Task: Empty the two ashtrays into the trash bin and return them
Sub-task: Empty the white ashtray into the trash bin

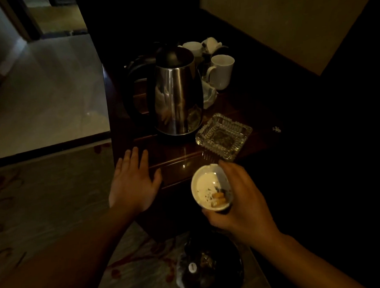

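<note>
Right hand (241, 198) tilting white ashtray (210, 188) above bin (212, 267); left hand (132, 183) splayed flat.

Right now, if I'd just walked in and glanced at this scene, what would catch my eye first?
Probably the white ashtray, tilted in the right hand with cigarette butts and ash still in it, above the dark trash bin on the floor. Next, the shiny steel kettle on the dark wooden table, with the glass ashtray just to its right. The left hand is spread open at the table's edge.
</note>
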